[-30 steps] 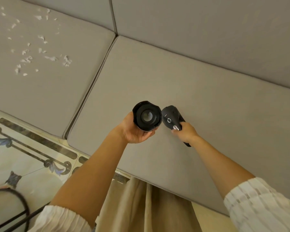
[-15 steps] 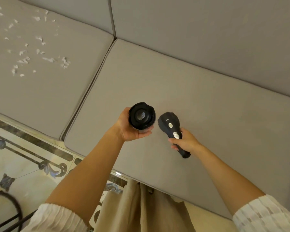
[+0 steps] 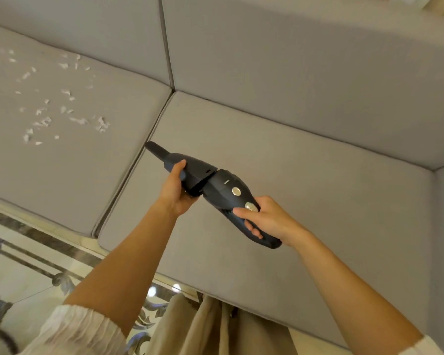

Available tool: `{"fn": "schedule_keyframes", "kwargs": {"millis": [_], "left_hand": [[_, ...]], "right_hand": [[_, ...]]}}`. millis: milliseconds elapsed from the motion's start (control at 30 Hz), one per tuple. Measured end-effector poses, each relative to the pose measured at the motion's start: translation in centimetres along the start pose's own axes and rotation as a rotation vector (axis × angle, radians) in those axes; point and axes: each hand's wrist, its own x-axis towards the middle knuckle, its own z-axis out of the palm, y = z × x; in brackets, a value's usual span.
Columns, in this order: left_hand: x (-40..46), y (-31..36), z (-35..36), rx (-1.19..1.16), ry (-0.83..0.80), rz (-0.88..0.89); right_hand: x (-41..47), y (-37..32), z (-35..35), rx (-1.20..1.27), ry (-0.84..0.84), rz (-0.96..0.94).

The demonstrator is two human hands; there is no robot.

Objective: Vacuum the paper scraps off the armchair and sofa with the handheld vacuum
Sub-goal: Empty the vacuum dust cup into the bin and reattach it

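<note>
Left hand (image 3: 176,189) grips the vacuum (image 3: 210,187) nose cup, right hand (image 3: 264,219) grips the handle; halves seemingly not quite seated. Paper scraps (image 3: 59,106) lie untouched on the left cushion (image 3: 92,155).

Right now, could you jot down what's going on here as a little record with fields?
tool: handheld vacuum, held in the air over the sofa cushion
left hand: grips the front nozzle section
right hand: grips the handle, thumb by a silver button
front and rear sections: meet at an angle, gap visible
paper scraps: lie scattered on the left cushion
nozzle: points toward the scraps
</note>
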Motion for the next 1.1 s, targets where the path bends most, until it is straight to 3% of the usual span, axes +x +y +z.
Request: {"fn": "schedule_keyframes", "kwargs": {"millis": [533, 867, 1100], "left_hand": [[-0.3, -1.4, -0.2, 0.140, -0.098, 0.058], [0.1, -1.6, 0.0, 0.169, -0.022, 0.100], [0.3, 0.8, 0.5, 0.159, -0.063, -0.004]], "right_hand": [[-0.2, -0.9, 2.6, -0.024, -0.003, -0.033], [0.1, -1.5, 3.0, -0.026, 0.042, 0.006], [0.1, -1.2, 3.9, -0.230, 0.133, -0.097]]}}
